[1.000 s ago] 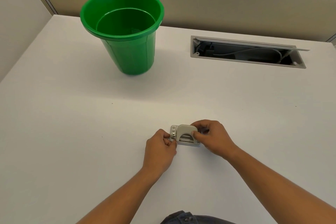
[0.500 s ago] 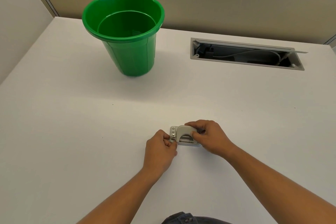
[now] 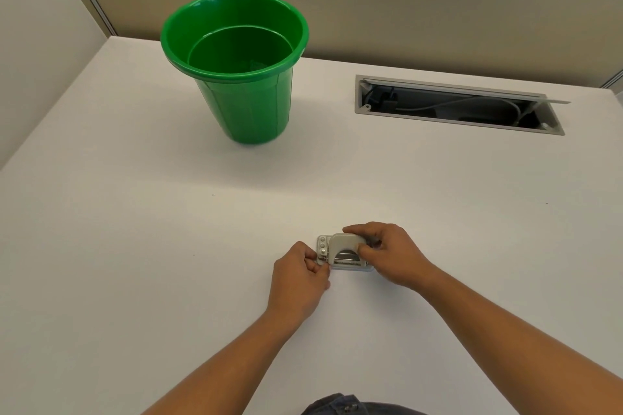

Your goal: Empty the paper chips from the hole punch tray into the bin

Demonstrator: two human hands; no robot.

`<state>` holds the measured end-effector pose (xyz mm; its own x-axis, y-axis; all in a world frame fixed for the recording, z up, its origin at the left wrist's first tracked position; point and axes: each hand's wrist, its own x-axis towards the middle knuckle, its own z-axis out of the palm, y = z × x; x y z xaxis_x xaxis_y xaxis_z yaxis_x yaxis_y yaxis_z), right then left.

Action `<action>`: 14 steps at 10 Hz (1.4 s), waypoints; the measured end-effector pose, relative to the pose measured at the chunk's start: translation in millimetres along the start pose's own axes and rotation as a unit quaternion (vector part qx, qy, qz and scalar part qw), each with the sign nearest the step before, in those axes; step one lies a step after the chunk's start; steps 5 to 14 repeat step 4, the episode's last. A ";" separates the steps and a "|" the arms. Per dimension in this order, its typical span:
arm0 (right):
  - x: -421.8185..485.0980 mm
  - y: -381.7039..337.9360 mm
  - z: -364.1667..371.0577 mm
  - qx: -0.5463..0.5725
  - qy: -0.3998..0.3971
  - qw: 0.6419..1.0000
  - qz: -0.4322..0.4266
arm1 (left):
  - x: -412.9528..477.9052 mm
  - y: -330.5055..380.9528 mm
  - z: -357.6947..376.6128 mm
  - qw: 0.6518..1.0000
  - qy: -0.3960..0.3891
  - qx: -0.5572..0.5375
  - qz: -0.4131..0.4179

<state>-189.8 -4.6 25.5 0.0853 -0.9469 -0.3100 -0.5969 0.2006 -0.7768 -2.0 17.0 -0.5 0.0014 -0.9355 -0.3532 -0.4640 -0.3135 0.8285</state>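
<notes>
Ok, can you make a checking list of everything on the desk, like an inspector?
Surface: white desk, a few tiny dark specks.
Job's things: small grey metal hole punch on the desk; green plastic bucket bin upright, far off; no chips seen.
Clutter: nothing seen.
Grippers: left hand pinches the punch's left end; right hand grips its right side.
Cables: pale cable inside the open grey desk hatch.
Surroundings: beige partition wall.

An office cubicle: a white counter (image 3: 135, 246) with a cable hatch (image 3: 458, 104), fabric partition walls (image 3: 371, 3), a hole punch (image 3: 344, 251).
</notes>
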 end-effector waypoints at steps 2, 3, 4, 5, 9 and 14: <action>-11.2 15.5 4.4 -0.034 0.110 0.993 -0.027 | -1.3 -4.2 -7.8 0.999 0.001 -0.011 0.038; -22.0 31.9 10.8 -0.112 0.157 0.980 -0.039 | -5.8 -13.3 -9.2 0.987 0.095 0.046 0.123; -32.0 42.7 15.4 -0.170 0.188 0.967 -0.035 | -7.7 -23.5 -10.0 0.948 0.141 0.171 0.230; -32.0 42.7 15.4 -0.170 0.188 0.967 -0.035 | -7.7 -23.5 -10.0 0.948 0.141 0.171 0.230; -32.0 42.7 15.4 -0.170 0.188 0.967 -0.035 | -7.7 -23.5 -10.0 0.948 0.141 0.171 0.230; -32.0 42.7 15.4 -0.170 0.188 0.967 -0.035 | -7.7 -23.5 -10.0 0.948 0.141 0.171 0.230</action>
